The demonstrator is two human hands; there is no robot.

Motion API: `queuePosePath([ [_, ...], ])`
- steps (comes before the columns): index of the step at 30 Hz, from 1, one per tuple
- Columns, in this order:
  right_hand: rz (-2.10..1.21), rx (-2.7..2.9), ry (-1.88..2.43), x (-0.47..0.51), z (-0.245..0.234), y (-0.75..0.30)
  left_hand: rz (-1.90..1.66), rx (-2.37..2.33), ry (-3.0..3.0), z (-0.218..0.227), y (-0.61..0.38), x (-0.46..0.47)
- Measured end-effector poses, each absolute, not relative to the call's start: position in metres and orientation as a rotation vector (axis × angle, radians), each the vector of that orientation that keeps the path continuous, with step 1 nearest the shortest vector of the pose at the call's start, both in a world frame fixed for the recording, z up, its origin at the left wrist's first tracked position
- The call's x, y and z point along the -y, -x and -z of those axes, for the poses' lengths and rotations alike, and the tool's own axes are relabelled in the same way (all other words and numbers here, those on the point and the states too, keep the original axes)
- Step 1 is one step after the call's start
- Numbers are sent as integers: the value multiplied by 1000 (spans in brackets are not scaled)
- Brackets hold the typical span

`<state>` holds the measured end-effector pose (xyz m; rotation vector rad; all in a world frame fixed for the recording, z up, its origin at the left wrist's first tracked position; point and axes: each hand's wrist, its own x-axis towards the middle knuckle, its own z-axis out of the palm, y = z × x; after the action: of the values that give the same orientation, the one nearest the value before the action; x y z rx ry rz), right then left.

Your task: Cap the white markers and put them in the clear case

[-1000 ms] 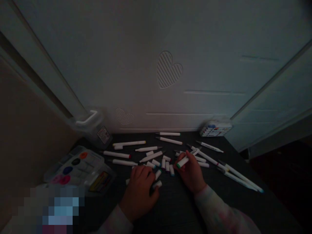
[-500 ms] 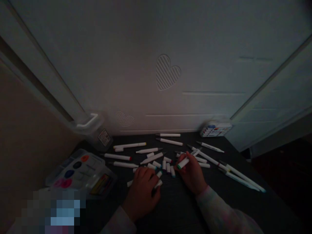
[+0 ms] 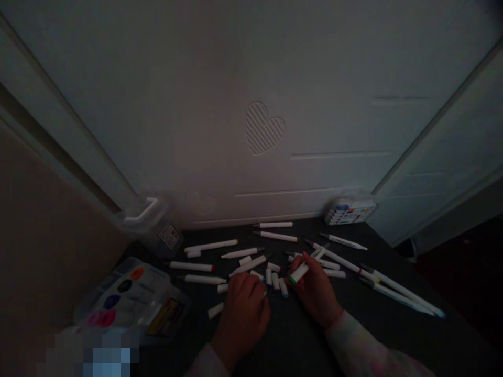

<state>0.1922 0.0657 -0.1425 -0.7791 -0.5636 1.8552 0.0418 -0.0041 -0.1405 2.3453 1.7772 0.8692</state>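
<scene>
My right hand (image 3: 316, 288) is closed around a white marker (image 3: 299, 273) with a green end, its other end pointing up and away. Over the loose caps, my left hand (image 3: 245, 317) has its fingers curled down; a sliver of white shows by the fingertips, but the hand hides what it is. Between the hands lie several white marker caps (image 3: 275, 281), and one cap (image 3: 216, 310) pokes out left of my left hand. Uncapped white markers lie beyond, such as one with a red end (image 3: 192, 267) and a twin-ended one (image 3: 249, 265).
A clear plastic case (image 3: 131, 309) with coloured round pieces sits at the left. Behind it is a clear lidded bin (image 3: 157, 230). A small pack (image 3: 351, 211) leans on the white panel (image 3: 314, 104) at the back right. Long markers (image 3: 404, 290) lie along the dark tabletop's right side.
My left hand has moved right and covers the caps that showed beside its thumb. My right hand still holds the green-ended marker. The view has shifted slightly.
</scene>
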Motion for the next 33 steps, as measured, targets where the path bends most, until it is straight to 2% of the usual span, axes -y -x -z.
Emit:
queuePosePath([
  [10, -1878, 517, 773, -67, 148, -191, -1049, -1815, -2335, 156, -36, 5],
  [19, -1891, 477, 778, -67, 147, -191, -1042, -1947, -2287, 168, -28, 2],
  [25, -1885, 464, 788, -68, 144, -191, -950, -1881, -2471, 169, -20, 1],
  [33, -1871, 470, 799, -68, 145, -190, -1015, -1907, -2411, 173, -21, -1],
])
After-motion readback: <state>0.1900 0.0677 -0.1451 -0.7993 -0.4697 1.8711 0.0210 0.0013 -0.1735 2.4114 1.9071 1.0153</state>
